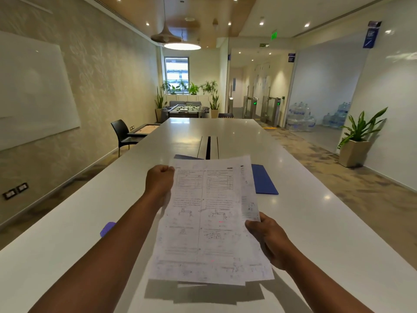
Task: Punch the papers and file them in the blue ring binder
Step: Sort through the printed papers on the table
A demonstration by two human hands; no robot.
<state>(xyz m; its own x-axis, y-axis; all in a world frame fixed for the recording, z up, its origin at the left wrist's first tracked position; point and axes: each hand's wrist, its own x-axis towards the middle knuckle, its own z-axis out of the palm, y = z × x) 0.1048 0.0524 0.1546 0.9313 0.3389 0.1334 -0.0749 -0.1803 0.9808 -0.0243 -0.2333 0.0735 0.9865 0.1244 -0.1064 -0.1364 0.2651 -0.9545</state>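
Both hands lifting papers [209, 220] clear of table [316, 233], likely squaring stack for punching; left hand [159, 182] fingers pinching upper left edge; right hand [268, 240] fingers gripping lower right edge; blue ring binder [264, 180] lying flat beyond sheets, partly hidden; purple object [107, 229], possibly punch, sitting beside left forearm.

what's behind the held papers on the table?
The blue ring binder lies on the white table behind the papers; only its right part and a far corner show. Whether it is open cannot be seen.
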